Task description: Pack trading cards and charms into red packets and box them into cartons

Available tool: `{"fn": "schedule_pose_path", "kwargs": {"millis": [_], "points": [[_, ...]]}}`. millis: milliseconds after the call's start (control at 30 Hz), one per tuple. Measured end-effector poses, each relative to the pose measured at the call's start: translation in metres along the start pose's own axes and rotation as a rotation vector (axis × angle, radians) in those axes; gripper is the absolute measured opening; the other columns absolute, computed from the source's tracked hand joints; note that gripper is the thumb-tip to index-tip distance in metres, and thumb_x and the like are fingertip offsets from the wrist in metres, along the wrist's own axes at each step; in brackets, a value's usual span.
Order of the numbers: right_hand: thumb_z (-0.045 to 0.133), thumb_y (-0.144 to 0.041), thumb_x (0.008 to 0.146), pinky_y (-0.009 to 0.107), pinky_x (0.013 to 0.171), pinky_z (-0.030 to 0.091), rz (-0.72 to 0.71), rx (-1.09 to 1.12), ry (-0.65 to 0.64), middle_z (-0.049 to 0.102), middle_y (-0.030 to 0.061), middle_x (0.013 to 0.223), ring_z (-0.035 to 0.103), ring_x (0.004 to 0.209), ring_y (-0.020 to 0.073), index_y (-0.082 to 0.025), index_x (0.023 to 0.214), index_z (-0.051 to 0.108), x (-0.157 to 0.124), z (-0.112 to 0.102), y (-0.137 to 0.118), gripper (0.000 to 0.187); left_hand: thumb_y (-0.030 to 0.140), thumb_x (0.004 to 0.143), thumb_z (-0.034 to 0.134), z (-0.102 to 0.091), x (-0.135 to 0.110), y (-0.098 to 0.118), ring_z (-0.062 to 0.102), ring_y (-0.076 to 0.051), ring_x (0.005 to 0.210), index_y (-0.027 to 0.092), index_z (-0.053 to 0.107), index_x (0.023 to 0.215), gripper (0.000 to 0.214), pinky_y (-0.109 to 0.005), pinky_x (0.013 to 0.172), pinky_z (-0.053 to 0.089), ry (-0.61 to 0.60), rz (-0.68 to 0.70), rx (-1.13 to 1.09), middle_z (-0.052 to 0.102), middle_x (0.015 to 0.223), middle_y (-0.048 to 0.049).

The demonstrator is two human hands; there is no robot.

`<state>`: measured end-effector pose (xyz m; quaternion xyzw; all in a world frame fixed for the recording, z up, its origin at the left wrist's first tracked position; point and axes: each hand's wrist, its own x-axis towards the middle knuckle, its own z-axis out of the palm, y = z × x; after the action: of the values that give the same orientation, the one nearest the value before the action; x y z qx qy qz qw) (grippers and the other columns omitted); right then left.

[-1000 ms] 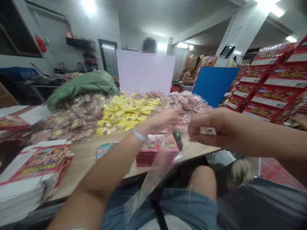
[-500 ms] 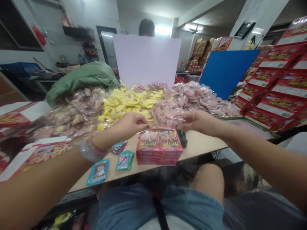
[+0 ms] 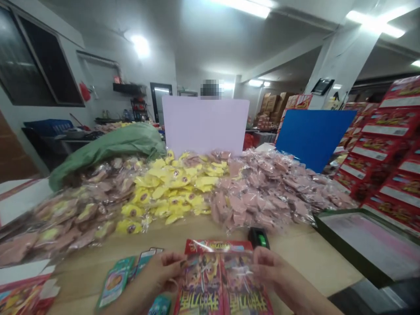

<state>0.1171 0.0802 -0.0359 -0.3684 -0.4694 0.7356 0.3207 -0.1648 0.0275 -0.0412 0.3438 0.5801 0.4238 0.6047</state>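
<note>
Two side-by-side stacks of red printed boxes [image 3: 203, 284] stand at the front of the table, partly cut off by the lower edge of the view. My left hand [image 3: 169, 273] has its fingers curled against the upper left edge of the boxes. Across from it, my right hand [image 3: 271, 271] pinches at the upper right edge. Between the hands, a red printed flap [image 3: 218, 246] stands along the far side. Left of the boxes lie teal-bordered cards [image 3: 116, 280]. A black item with a green part [image 3: 261, 239] sits just beyond my right hand.
Behind are heaps of yellow wrapped pieces [image 3: 175, 183] and pink wrapped pieces [image 3: 259, 192]. A green sack [image 3: 111, 146] lies left. An upright pale panel [image 3: 205, 122] partly hides a person. Right are a dark green tray [image 3: 348, 249], blue panel [image 3: 313, 135] and stacked red cartons [image 3: 390, 148].
The view has tipped upward, so the table and boxes appear lower. My hands have come closer to the boxes' sides, and the far flap now shows more fully.
</note>
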Motion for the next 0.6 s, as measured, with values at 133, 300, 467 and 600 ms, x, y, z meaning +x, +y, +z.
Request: {"fn": "schedule_pose_path", "kwargs": {"millis": [133, 300, 467, 600], "points": [[0.063, -0.043, 0.073, 0.023, 0.058, 0.032, 0.015, -0.036, 0.096, 0.052, -0.0019, 0.059, 0.043, 0.057, 0.0088, -0.015, 0.063, 0.056, 0.009, -0.005, 0.002, 0.03, 0.043, 0.059, 0.073, -0.007, 0.005, 0.007, 0.051, -0.01, 0.058, 0.013, 0.065, 0.077, 0.036, -0.019, 0.053, 0.035, -0.038, -0.04, -0.034, 0.06, 0.063, -0.0002], [0.07, -0.042, 0.065, 0.022, 0.056, 0.033, 0.064, -0.145, 0.313, 0.056, -0.0014, 0.063, 0.045, 0.058, 0.0098, -0.015, 0.07, 0.06, 0.028, -0.011, 0.004, 0.029, 0.041, 0.052, 0.078, -0.01, 0.029, 0.01, 0.046, -0.007, 0.05, 0.012, 0.067, 0.077, 0.04, -0.019, 0.05, 0.033, 0.034, -0.044, -0.046, 0.058, 0.059, 0.0014], [0.072, -0.044, 0.061, 0.019, 0.048, 0.028, 0.08, -0.185, 0.377, 0.049, -0.0054, 0.051, 0.037, 0.049, 0.0069, -0.017, 0.063, 0.053, 0.039, -0.013, 0.003, 0.032, 0.034, 0.054, 0.075, -0.016, 0.045, 0.006, 0.047, -0.007, 0.048, 0.012, 0.063, 0.076, 0.034, -0.019, 0.049, 0.035, 0.089, -0.071, -0.018, 0.06, 0.061, 0.0012], [0.067, -0.05, 0.064, 0.02, 0.046, 0.026, 0.114, -0.243, 0.381, 0.046, -0.0049, 0.05, 0.035, 0.048, 0.007, -0.016, 0.062, 0.057, 0.045, -0.024, 0.009, 0.035, 0.031, 0.057, 0.07, -0.02, 0.055, 0.005, 0.047, -0.007, 0.046, 0.012, 0.061, 0.07, 0.024, -0.019, 0.046, 0.035, 0.071, -0.106, -0.011, 0.055, 0.055, 0.0031]]}}
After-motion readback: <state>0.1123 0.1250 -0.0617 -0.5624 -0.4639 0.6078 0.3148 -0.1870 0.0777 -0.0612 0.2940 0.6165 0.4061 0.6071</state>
